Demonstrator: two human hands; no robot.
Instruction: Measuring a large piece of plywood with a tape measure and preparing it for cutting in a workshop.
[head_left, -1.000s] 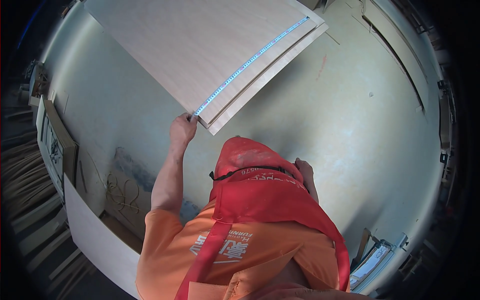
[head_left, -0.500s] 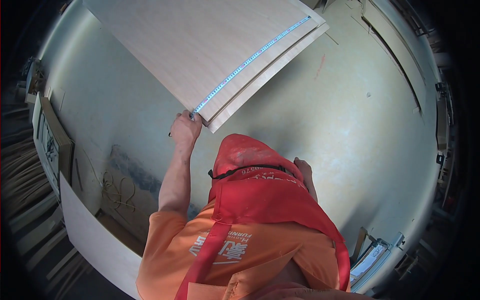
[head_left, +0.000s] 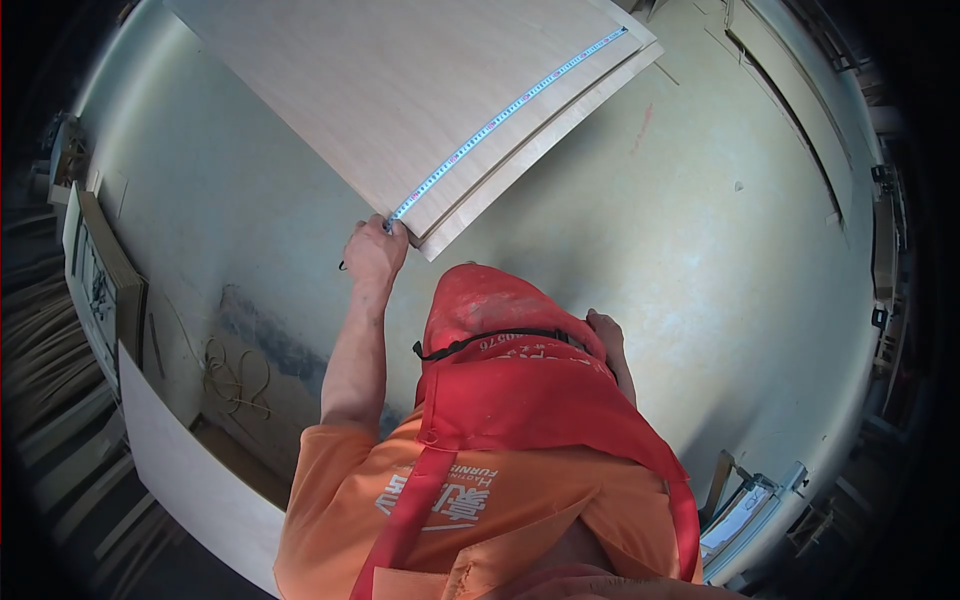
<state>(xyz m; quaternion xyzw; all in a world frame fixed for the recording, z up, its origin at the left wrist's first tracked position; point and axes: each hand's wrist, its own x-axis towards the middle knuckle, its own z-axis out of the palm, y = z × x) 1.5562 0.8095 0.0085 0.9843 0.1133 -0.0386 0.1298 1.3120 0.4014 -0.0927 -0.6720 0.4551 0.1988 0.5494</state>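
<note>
Left hand (head_left: 375, 248) clenched on near-left end of a steel tape measure (head_left: 510, 117), at the left edge of the top wood panel (head_left: 380, 100). Tape case mostly hidden by the fingers; small dark loop shows left of the wrist. Pale blade is pulled out, lying across the panel, running from the hand toward far right; dark tip sits near the panel's right side. Can't tell if it's hooked on an edge. Blade runs roughly parallel to the panel's near-right edge. Under that edge a lower panel (head_left: 545, 141) sticks out as a strip, dark gap between.

Right hand (head_left: 610, 338) is down right of the red apron (head_left: 560, 400), partly hidden by it, well apart from the tape; can't tell whether it's closed or holds anything. Wearer's orange shirt (head_left: 335, 510) under the apron.

Left on floor: loops of yellowish cord (head_left: 240, 390). Near left: pale board (head_left: 185, 455); beyond it a framed stack (head_left: 120, 265), and wood strips (head_left: 55, 345) at the left rim. Far right: long flat boards (head_left: 800, 110). Near right: blue-edged frame (head_left: 740, 520), kind unclear.
</note>
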